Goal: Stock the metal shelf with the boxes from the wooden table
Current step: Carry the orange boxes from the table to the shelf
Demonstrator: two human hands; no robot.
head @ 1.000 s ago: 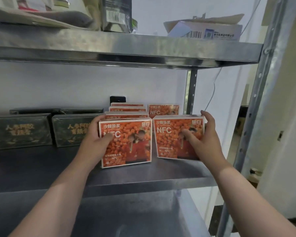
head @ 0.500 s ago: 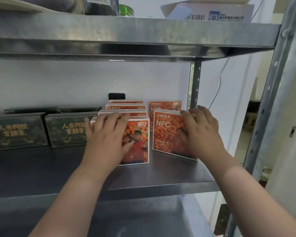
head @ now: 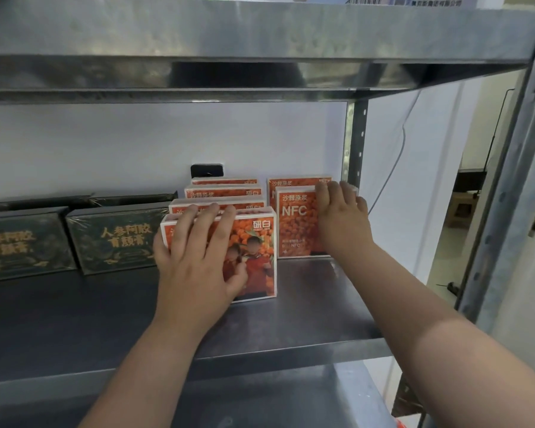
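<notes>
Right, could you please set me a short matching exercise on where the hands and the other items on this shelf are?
Things:
1. left hand
2. right hand
3. dark green boxes
4. small black object

Places:
A. at the left end of the shelf
B. on the upper right part of the NFC box in the right row
C. against the wall, behind the left row
D. flat on the front orange box of the left row

Pairs: 1-D, 2-B, 3-A, 4-C.
</notes>
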